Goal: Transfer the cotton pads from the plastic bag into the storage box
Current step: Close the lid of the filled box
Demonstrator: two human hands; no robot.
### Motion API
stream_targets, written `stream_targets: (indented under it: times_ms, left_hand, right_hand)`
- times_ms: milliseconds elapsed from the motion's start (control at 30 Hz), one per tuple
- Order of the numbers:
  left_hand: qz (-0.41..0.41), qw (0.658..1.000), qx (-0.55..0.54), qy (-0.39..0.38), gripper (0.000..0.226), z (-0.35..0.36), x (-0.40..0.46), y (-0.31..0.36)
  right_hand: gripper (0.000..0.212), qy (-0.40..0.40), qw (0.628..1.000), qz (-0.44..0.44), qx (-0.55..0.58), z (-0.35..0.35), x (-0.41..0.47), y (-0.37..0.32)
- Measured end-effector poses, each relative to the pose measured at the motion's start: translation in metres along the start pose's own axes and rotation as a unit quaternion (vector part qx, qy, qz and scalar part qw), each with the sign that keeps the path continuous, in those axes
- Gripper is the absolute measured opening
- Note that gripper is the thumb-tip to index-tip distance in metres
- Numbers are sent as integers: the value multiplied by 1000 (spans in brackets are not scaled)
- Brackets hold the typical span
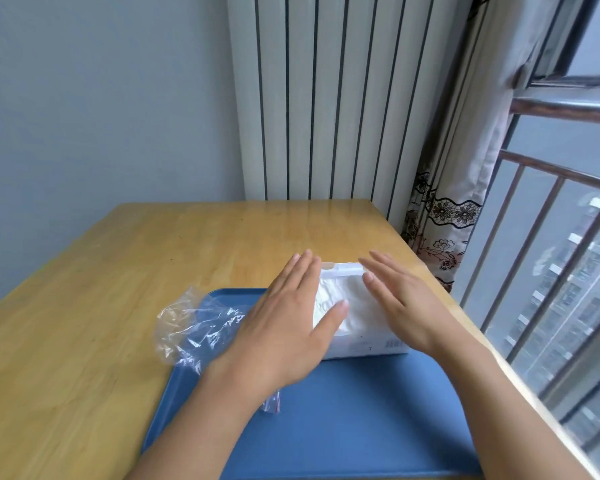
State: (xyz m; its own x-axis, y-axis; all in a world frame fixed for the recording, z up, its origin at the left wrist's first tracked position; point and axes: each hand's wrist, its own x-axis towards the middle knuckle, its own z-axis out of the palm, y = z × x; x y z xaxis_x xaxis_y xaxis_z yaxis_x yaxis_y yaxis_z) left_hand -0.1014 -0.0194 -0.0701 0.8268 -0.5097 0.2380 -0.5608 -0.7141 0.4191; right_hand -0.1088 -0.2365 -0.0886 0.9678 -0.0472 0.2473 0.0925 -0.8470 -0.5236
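Note:
A white storage box stands at the far right of a blue tray, filled with white cotton pads. My left hand lies flat with fingers spread over the box's left side, its thumb on the pads. My right hand hovers flat over the box's right side, fingers extended. A crumpled clear plastic bag with a red zip strip lies on the tray's left edge, partly under my left wrist; it looks empty.
The tray rests on a wooden table against a grey wall and a white radiator. A patterned curtain and a barred window run close along the table's right edge.

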Motion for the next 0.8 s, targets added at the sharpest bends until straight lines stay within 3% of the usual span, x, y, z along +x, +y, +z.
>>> stream_targets:
  times_ms: [267, 433, 500, 567, 600, 667, 700, 733, 800]
  left_hand:
    - [-113, 984, 100, -94, 66, 41, 45, 12]
    - [-108, 969, 134, -176, 67, 39, 55, 3]
    - [-102, 968, 136, -186, 69, 38, 55, 2]
    - [-94, 976, 112, -163, 70, 41, 55, -1]
    - [-94, 981, 92, -144, 71, 43, 54, -5]
    - [-83, 995, -4, -58, 69, 46, 51, -12]
    - [-79, 994, -77, 7, 67, 48, 49, -14]
    - [-85, 981, -158, 69, 65, 50, 47, -16]
    - [-146, 934, -296, 140, 60, 51, 47, -23]
  right_hand:
    - [64, -77, 982, -3, -172, 13, -3, -12]
    - [68, -158, 973, 42, -164, 10, 7, -17]
    - [69, -166, 979, 46, -112, 7, 9, -17]
    - [60, -86, 995, 36, 34, 1, 7, -14]
    - [49, 8, 994, 31, 106, -2, 6, -12]
    - [30, 199, 966, 63, 150, -6, 9, 5]
    - [26, 242, 951, 104, 161, -8, 13, 15]
    - [25, 241, 939, 157, 189, -9, 17, 26]
    - [28, 155, 912, 255, 281, -4, 22, 36]
